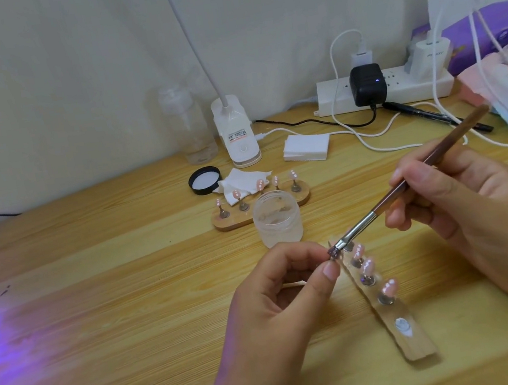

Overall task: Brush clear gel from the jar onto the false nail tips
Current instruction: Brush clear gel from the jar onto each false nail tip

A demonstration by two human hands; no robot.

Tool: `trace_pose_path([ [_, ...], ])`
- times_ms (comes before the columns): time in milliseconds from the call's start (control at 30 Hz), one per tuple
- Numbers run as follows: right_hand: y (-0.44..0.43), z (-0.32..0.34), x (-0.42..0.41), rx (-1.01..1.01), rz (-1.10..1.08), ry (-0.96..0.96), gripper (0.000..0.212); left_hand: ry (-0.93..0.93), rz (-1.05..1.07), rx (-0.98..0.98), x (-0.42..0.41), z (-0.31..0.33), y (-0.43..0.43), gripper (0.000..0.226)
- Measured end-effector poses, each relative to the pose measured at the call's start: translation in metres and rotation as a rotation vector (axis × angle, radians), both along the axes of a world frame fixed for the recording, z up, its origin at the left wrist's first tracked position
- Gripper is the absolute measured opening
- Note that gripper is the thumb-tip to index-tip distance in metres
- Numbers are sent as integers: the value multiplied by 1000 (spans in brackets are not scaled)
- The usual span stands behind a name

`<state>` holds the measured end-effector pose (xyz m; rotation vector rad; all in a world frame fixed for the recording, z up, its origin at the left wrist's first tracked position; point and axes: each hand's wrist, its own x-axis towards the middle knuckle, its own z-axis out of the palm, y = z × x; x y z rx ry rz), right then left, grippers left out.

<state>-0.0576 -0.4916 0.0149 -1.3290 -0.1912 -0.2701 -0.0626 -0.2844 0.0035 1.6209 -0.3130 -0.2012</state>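
False nail tips [368, 266] wait in a row on the wooden holder strip [418, 349], just right of the left fingertips, with one socket [402, 325] bare. The right hand [466, 210] wraps the gel brush [409, 182] pen-style, low on the handle for control. The left hand [280, 287] pinches, thumb to forefinger. The open gel jar [277, 218] sits just beyond both sets of fingers, handy for reloading. And smallest of all, a tiny piece [331, 258] in that pinch is raised to the bristles. It's likely the missing tip, but too hidden to confirm.

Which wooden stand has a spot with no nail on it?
The near stand in front of the jar: its closest spot is bare. The far stand behind the jar shows no bare spot.
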Motion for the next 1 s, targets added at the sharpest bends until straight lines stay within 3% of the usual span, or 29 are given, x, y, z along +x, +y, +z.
trace_pose_path([
  [267, -4, -4, 3, 1, -63, 45, 37, -2, 3, -8, 0, 1, -1, 9],
  [467, -6, 0, 4, 109, -11, 30, 19, 7, 14, -14, 1, 0, -1, 12],
  [633, -2, 1, 2, 53, 35, 39, 33, -5, 11, -9, 0, 0, -1, 22],
  [900, -4, -2, 3, -52, -81, 66, 42, -5, 21, -15, 1, 2, -2, 8],
  [1000, -6, -3, 4, -47, -105, 83, 37, 8, 21, -26, 0, 4, -2, 8],
])
